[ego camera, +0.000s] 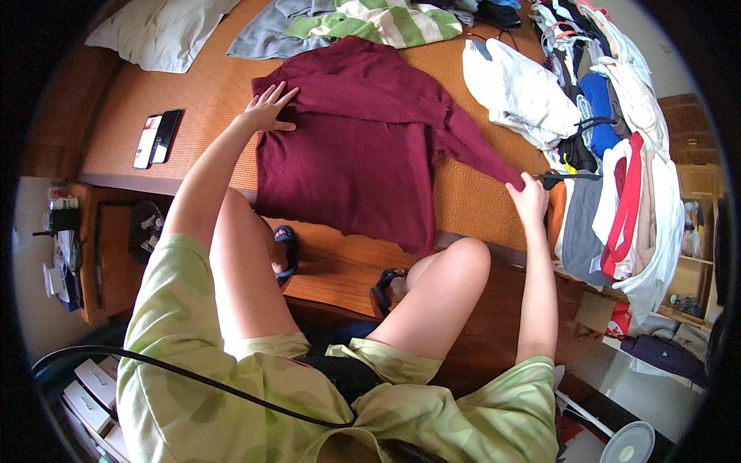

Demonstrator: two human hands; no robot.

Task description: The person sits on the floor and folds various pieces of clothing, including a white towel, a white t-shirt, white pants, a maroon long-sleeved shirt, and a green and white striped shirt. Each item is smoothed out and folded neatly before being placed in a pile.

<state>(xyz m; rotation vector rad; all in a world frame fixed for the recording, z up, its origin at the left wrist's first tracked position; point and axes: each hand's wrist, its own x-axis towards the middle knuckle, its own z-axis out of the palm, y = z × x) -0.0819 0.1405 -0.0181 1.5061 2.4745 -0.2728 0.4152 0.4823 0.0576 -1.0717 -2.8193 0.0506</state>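
Note:
A maroon long-sleeved knit top (347, 168) lies spread on the woven mat (214, 98) in front of me, its lower edge hanging over the near edge of the bed. One sleeve is folded across its upper part. The other sleeve stretches out to the right. My left hand (271, 111) rests on the top's left side, palm down with fingers spread. At the far right, my right hand (528, 194) pinches the end of the outstretched sleeve.
Green-and-white striped knitwear (393, 23) and a grey garment (260, 35) lie behind the top. White clothing (515, 87) and a long row of folded clothes (590, 226) sit on the right. A phone (165, 136) lies left, near a cream cloth (162, 35).

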